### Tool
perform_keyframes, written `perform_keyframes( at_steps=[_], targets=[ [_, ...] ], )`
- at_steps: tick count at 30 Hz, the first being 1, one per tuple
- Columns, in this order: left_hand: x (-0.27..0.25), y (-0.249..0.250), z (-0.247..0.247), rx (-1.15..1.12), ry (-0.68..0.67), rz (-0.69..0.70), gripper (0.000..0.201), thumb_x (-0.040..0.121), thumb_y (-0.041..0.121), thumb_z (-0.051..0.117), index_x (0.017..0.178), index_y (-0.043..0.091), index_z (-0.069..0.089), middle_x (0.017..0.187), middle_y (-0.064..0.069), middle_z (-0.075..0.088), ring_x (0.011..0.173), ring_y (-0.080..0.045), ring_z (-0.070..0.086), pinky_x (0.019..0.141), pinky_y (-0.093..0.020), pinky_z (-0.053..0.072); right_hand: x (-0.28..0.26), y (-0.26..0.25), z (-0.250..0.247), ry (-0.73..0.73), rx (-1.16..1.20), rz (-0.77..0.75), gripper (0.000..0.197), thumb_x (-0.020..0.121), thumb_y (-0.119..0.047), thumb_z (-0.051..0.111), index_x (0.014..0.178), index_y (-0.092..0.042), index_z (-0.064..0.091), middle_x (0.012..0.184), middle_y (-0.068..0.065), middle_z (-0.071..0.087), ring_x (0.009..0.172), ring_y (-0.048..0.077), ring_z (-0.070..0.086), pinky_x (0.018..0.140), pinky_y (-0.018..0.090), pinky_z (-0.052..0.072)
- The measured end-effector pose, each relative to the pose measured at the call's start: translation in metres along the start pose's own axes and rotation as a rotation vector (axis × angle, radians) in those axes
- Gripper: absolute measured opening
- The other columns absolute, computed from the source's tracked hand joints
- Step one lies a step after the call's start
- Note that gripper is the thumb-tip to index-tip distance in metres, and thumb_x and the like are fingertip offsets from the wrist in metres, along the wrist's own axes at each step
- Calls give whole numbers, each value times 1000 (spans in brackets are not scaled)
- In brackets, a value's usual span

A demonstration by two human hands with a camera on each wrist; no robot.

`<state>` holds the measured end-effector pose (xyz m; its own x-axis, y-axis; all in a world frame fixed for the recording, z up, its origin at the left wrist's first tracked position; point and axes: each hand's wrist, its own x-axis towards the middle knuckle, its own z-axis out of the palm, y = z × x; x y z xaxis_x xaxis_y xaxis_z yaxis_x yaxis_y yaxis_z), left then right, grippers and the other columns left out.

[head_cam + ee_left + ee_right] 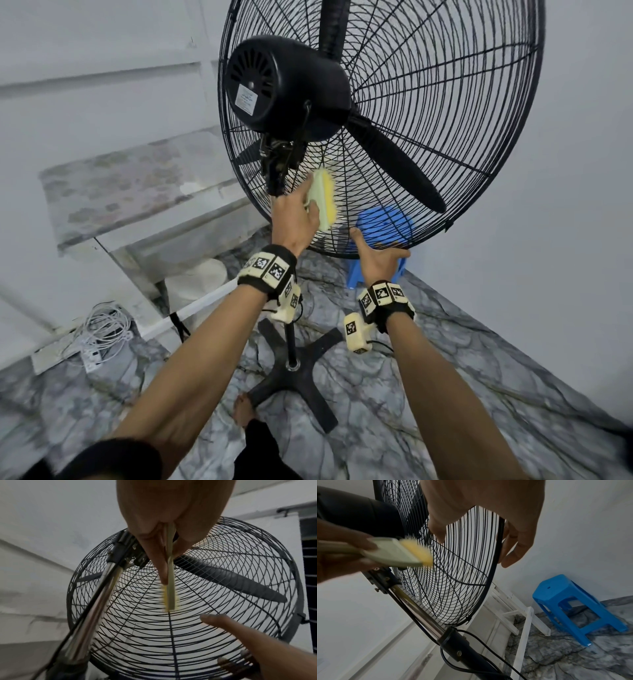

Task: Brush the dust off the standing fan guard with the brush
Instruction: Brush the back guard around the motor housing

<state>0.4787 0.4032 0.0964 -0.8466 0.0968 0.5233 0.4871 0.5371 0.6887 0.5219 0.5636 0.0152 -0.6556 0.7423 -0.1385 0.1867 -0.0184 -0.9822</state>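
Two hands work: the left hand [295, 219] grips the brush [323, 198] (bristles touching wire), the right hand [376, 257] clasps the fan guard [445, 102] rim.

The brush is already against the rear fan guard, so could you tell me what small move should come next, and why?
Probably sweep the brush down the wires toward the rim: the left hand holds its bristles on the fan guard below the motor, and the right hand steadies the bottom rim.

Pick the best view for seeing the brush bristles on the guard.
Right wrist: the brush shows side-on, its yellow bristles meeting the fan guard wires. Head view shows it partly behind the left hand; left wrist sees it only edge-on.
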Motion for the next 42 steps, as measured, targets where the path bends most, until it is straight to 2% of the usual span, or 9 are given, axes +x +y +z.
perform_keyframes(
  at_steps=[6,11,20,26,30,33,36,39,42],
  targets=[
    [0,-1,-8,-49,63,-21,55,101,4,59,154,8,44,138,-22,64,115,-30,70,90,-28,57,-3,3,0,-17,-35,9,134,49,-82,79,143,-9,16,147,16,45,133,32,48,111,47,43],
    [-36,-20,3,-85,-112,-77,57,99,3,63,153,9,48,138,-17,65,108,-19,70,90,-48,62,1,-1,0,-24,-17,32,137,42,-89,78,140,-17,16,146,15,46,130,35,51,106,50,48],
    [-56,-29,13,-129,-10,-68,55,102,12,59,155,15,47,136,-17,66,111,-28,72,84,-43,65,-8,-6,-8,-60,-47,4,128,56,-79,81,141,-12,13,148,14,44,131,31,48,111,45,45],
    [-67,-44,5,-226,-30,-122,51,99,2,63,149,7,54,138,-13,65,118,-15,63,82,-1,49,-8,-3,-8,-78,-68,44,147,44,-93,73,148,-21,0,158,15,32,137,36,44,105,51,49],
    [-80,-39,19,-156,3,-1,46,102,10,60,148,11,52,125,-16,72,103,-25,72,82,-27,60,-13,-9,-9,-71,-80,32,138,55,-82,79,147,-10,6,154,14,37,136,35,46,113,43,42],
    [-110,-53,33,-25,-134,52,40,103,11,57,143,11,50,117,-17,73,93,-35,72,72,-32,50,-9,-16,-19,-131,-149,69,148,61,-82,75,155,-2,-8,159,15,32,143,33,38,118,40,33],
    [-115,-71,35,-153,-199,-44,38,103,21,53,139,26,40,123,-8,71,102,-30,71,80,-40,58,-9,1,-20,-145,-186,99,134,59,-92,66,151,-4,23,143,8,49,131,31,52,110,46,44],
    [-110,-79,41,-280,-236,-201,43,100,39,49,138,24,36,130,-9,69,113,-26,70,91,-50,59,-37,21,-19,-439,-221,270,101,67,-97,50,133,-20,55,127,9,66,113,32,66,84,48,60],
    [-116,-81,50,-369,-313,-256,41,101,39,47,133,14,38,130,-13,67,114,-27,68,95,-52,56,-57,32,-6,-657,-20,447,81,83,-82,52,140,-25,48,120,8,69,104,27,71,81,45,63]
  ],
)
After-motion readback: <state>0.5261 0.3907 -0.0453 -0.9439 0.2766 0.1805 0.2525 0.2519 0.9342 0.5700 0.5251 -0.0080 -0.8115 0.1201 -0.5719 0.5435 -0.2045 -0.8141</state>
